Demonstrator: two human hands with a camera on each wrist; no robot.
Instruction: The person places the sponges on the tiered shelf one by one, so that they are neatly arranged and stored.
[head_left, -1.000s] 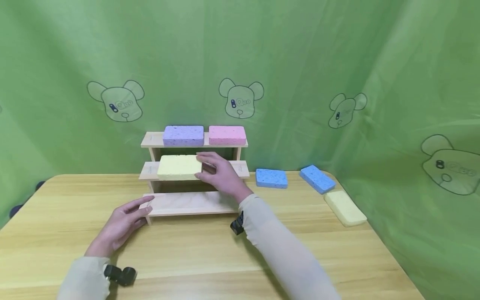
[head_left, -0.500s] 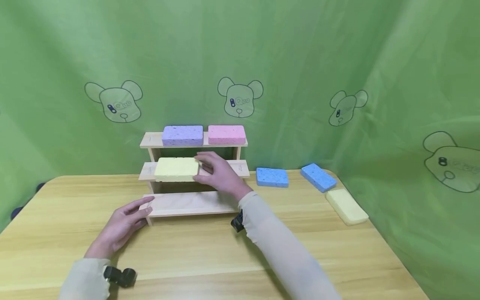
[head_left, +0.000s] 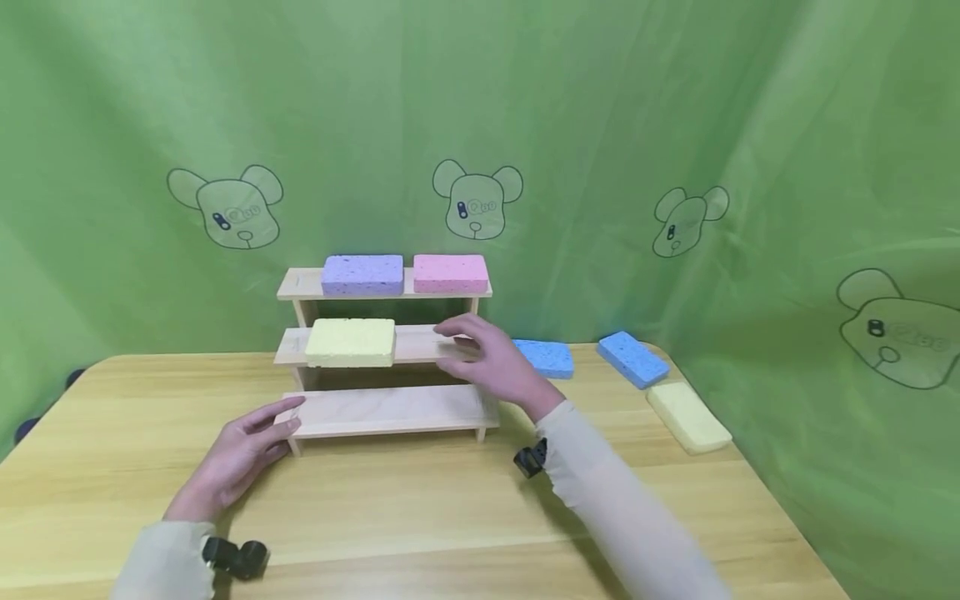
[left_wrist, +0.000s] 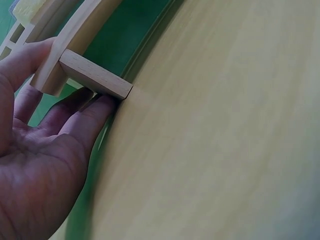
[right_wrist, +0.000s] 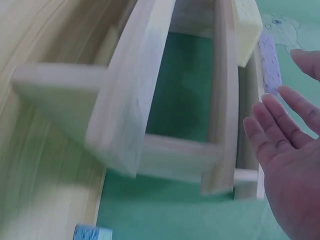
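A three-step wooden rack [head_left: 390,412] stands on the table. My left hand [head_left: 242,454] holds the left end of its lowest step; the left wrist view shows fingers against the rack's leg [left_wrist: 95,75]. On the middle step, toward the left, lies a pale yellow sponge [head_left: 351,342]. To the right of that sponge, my right hand [head_left: 495,362] is apart from it, fingers extended with nothing between them, over the right part of the middle step. The top step bears a purple sponge [head_left: 363,275] and a pink sponge [head_left: 451,273] side by side.
Right of the rack lies a blue sponge [head_left: 546,358], partly behind my right hand. Farther right are another blue sponge [head_left: 633,359] and a second yellow sponge [head_left: 689,417], near the table's right edge. A green curtain [head_left: 585,125] hangs behind and to the right.
The yellow sponge has shifted slightly left and down onto the middle step. My right hand has let go of it and moved right. My left hand keeps its place.
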